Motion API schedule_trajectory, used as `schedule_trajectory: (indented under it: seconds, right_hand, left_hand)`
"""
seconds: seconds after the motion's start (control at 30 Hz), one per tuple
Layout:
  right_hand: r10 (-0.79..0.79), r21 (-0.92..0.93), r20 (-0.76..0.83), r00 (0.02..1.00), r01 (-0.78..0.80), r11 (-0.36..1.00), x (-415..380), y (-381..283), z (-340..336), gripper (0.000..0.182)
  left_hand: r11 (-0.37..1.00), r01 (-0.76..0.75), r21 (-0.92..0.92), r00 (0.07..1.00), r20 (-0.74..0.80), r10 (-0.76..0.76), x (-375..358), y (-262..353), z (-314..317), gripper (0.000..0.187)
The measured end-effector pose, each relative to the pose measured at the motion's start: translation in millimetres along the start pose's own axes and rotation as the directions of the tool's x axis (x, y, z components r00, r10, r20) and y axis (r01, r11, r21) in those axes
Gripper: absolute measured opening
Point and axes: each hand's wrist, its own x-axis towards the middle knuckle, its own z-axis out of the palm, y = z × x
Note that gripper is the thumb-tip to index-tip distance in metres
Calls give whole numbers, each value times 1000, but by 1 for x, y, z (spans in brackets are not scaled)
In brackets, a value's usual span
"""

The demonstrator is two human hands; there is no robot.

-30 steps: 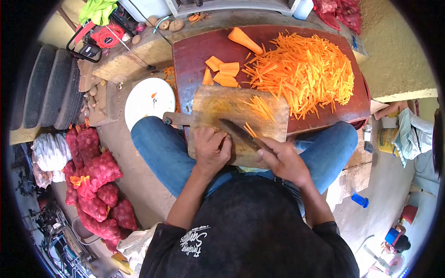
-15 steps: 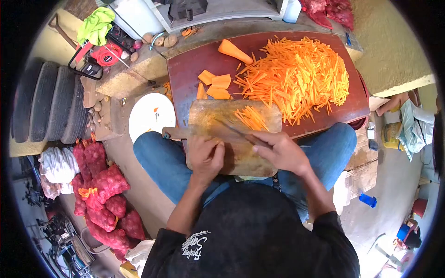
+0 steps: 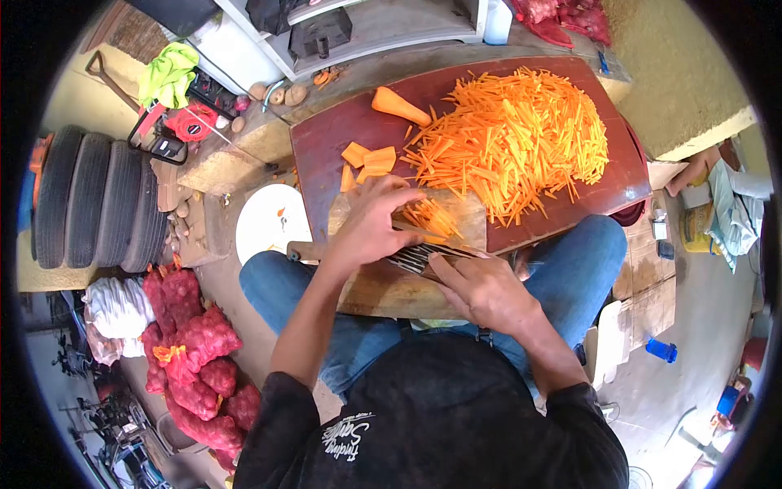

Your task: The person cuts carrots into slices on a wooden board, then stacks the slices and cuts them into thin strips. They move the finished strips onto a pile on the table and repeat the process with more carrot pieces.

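A wooden cutting board (image 3: 391, 295) with a handle at its left lies across my lap, against the dark red table. Cut carrot sticks (image 3: 432, 218) rest on its far half. My left hand (image 3: 366, 224) arches over the board at these sticks, thumb and fingers apart on their left side. My right hand (image 3: 489, 292) grips a knife, its shiny blade (image 3: 414, 257) pointing left, close to my left thumb. Beyond the board are several flat carrot slabs (image 3: 375, 160), a peeled carrot (image 3: 401, 106) and a large heap of carrot sticks (image 3: 521, 138).
The dark red table (image 3: 322, 134) extends beyond the board. A round white plate-like thing (image 3: 265, 218) lies left of my knee. Red net sacks (image 3: 199, 346) and stacked tyres (image 3: 81, 200) stand farther left. At right, a blue object (image 3: 661, 351) is on the floor near cardboard.
My left hand has gone from the near part of the board forward to the carrot sticks, fingers now apart. The right hand has drawn the knife back and turned it. The view shifts slightly.
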Motion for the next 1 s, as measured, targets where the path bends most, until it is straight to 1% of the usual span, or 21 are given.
schedule_trajectory:
  seconds: [0.03,0.07,0.17,0.2,0.3,0.33,0.43,0.47,0.57,0.67,0.77,0.8,0.87,0.9,0.93,1.0]
  right_hand:
    - [10,-24,11,1000,-10,1000,-3,2,3,54]
    - [21,-48,22,1000,-20,999,-5,3,6,53]
    - [15,-73,16,1000,-14,997,-7,8,10,52]
    - [10,-75,9,1000,-9,997,-7,11,11,51]
    - [2,-82,5,1000,-1,997,-7,15,15,50]
    - [5,-87,13,1000,-4,996,-7,15,15,50]
    - [-3,-93,23,1000,5,996,-7,14,18,50]
    - [-9,-98,20,1000,11,995,-6,14,18,50]
    - [-51,-97,11,999,52,994,-4,10,14,44]
    - [-43,-68,24,999,44,997,-4,8,14,45]
    - [-50,-39,6,999,50,998,-6,10,20,51]
    - [-55,-30,9,998,55,998,-6,8,22,51]
    - [-67,-16,12,998,67,998,-5,5,25,51]
    - [-71,-9,23,997,72,997,-6,4,27,50]
    - [-74,-3,35,997,74,997,-6,3,30,50]
    - [-70,8,46,996,70,998,-7,3,34,49]
  left_hand:
    - [998,0,62,999,46,-3,9,1,4,67]
    - [992,32,123,994,103,-44,18,-1,7,72]
    - [966,50,253,994,80,-72,34,-2,16,72]
    - [959,47,278,992,101,-78,37,3,13,72]
    - [997,-15,76,993,117,6,31,2,15,75]
    - [995,-76,67,990,121,67,27,2,18,82]
    - [974,-68,215,991,128,41,25,15,23,86]
    - [967,-40,250,990,143,4,28,14,24,85]
    - [949,-60,311,996,83,35,33,4,31,73]
    - [972,-103,214,995,5,104,32,-5,27,60]
    - [970,-68,232,992,-91,92,36,-34,17,51]
    - [961,-23,274,992,-116,57,36,-47,12,48]
    - [956,103,275,987,-144,-65,35,-83,5,47]
    - [948,163,274,980,-157,-123,35,-85,-3,46]
    - [947,218,238,974,-110,-197,32,-87,-11,45]
    - [932,255,259,966,-112,-233,31,-88,-14,47]
